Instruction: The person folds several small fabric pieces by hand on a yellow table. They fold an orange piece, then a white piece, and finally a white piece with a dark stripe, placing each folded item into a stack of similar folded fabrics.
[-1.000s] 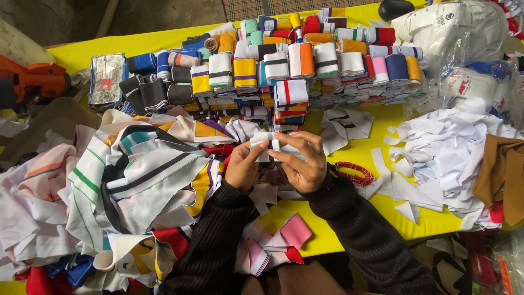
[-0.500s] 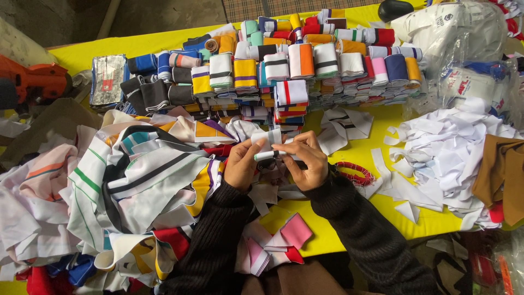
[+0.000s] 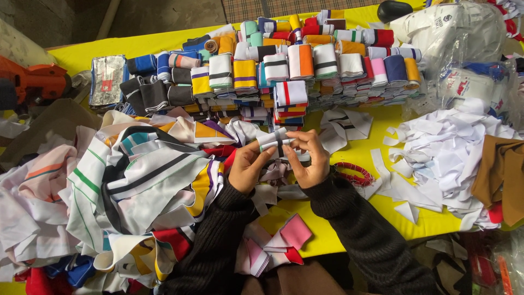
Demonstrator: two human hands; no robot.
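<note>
L pile: loose striped collar strips heaped near-left on yellow table.
L hand: closed on left end of white band w/ dark stripe.
Band: held centre, long axis left-right, between both hands.
R hand: fingers pinched on right end.
Far: rolled bands stacked.
</note>
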